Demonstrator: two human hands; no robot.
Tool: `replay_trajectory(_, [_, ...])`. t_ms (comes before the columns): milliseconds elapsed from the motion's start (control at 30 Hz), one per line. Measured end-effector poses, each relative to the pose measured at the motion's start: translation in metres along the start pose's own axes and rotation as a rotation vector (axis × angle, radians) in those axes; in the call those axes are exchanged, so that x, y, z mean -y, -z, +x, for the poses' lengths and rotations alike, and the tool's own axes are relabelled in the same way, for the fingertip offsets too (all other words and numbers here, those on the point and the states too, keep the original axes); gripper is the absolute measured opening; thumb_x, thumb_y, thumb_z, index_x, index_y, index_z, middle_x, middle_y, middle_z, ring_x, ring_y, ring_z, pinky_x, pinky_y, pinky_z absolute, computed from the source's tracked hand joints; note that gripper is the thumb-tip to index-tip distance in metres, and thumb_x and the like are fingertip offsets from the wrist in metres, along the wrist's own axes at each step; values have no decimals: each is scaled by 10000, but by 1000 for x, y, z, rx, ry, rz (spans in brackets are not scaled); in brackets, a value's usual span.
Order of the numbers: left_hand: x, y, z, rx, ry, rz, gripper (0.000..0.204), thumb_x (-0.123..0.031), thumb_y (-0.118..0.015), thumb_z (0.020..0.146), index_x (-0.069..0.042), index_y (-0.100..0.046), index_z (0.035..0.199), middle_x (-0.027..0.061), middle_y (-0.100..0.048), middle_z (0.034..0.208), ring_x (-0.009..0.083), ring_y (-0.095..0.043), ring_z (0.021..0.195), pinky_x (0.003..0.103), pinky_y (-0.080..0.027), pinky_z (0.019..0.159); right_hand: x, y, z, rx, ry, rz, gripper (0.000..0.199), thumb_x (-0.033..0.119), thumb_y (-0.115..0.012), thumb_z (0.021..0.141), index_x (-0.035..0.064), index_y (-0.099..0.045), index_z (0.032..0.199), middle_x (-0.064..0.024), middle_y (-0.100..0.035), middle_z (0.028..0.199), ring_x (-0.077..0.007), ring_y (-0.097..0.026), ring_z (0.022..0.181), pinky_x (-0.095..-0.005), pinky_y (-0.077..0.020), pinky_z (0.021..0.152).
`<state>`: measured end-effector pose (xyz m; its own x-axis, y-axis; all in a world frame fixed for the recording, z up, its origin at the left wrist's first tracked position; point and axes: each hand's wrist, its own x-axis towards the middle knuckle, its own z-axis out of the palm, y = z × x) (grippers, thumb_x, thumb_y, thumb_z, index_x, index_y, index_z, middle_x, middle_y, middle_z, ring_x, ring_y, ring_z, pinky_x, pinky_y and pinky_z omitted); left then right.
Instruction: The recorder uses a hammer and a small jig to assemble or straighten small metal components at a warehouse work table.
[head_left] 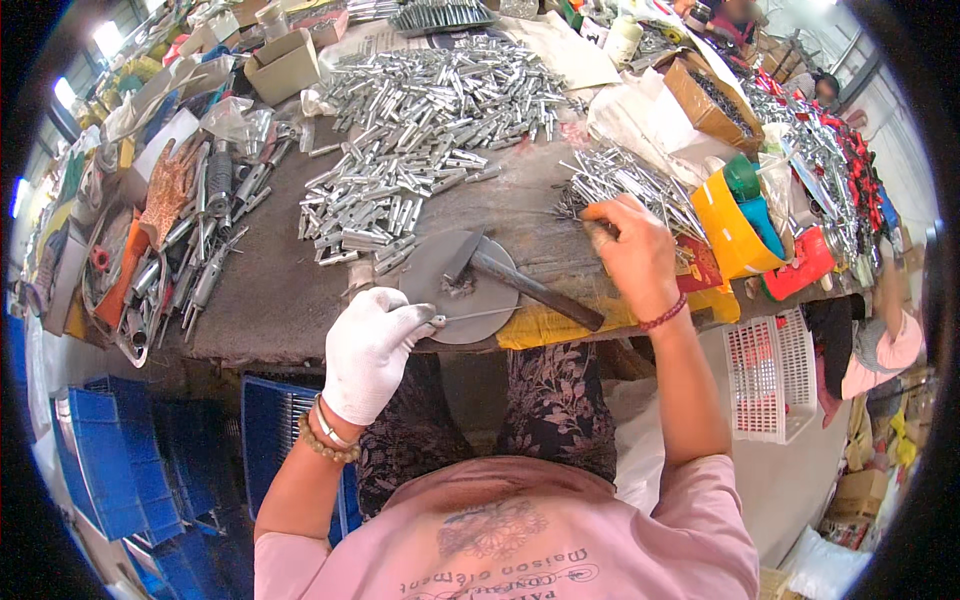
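Note:
My left hand, in a white glove, is closed near the table's front edge. It grips a small silvery metal piece with a thin metal rod pointing right over the round grey plate. A hammer lies with its head on that plate and its dark handle slanting toward me. My bare right hand is at the near left end of a pile of thin metal rods. Its fingers are curled together; what is between them, if anything, is hidden. Behind the plate spreads a large heap of silvery metal sleeves.
Tools and an orange glove crowd the left side. To the right stand a cut yellow container, a red container and a cardboard box of small dark parts. Blue crates and a white basket are below.

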<state>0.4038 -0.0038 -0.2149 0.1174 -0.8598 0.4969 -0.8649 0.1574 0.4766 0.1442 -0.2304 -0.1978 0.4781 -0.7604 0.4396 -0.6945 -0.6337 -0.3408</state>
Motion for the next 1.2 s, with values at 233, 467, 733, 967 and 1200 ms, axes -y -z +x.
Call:
replay_trajectory(233, [-3, -4, -3, -38, 14, 30, 263, -41, -884, 794, -99, -825, 1043, 78, -705, 938, 263, -708, 877, 359, -573, 765, -20, -9, 14, 93, 293, -120, 163, 80, -781, 823, 113, -792, 983, -78, -697, 976, -312, -710, 1002, -452, -586, 875])
replay_trajectory(467, [3, -7, -4, -41, -5, 60, 217, -87, -868, 818, -122, -823, 1027, 72, -699, 925, 278, -697, 861, 375, -569, 758, -15, -15, 14, 91, 378, -172, 152, 20, -718, 858, 72, -730, 1001, -128, -669, 1027, -357, -688, 1022, -479, -562, 902])
replay_trajectory(733, [5, -8, -4, -10, -2, 77, 187, -177, -843, 846, -161, -825, 1032, 75, -698, 879, 309, -693, 865, 418, -555, 732, 67, -3, -11, 184, 295, 329, 331, -63, -701, 831, 52, -706, 1141, -162, -722, 1108, -376, -709, 1053, -453, -579, 937])
replay_trajectory(967, [8, -10, -9, 9, -10, 138, 155, -148, -827, 822, -136, -785, 971, 89, -687, 902, 339, -682, 905, 440, -566, 778, 130, -32, -29, 280, 382, 675, 584, -84, -722, 834, 78, -631, 1387, -140, -743, 1051, -350, -732, 968, -422, -588, 877])
replay_trajectory(1200, [5, -8, -8, -19, -15, 73, 103, -156, -775, 853, -125, -734, 942, 87, -650, 931, 338, -661, 922, 462, -552, 790, 123, -29, -33, 358, 223, 713, 632, -115, -730, 845, 82, -606, 1432, -129, -761, 994, -298, -756, 935, -381, -586, 845])
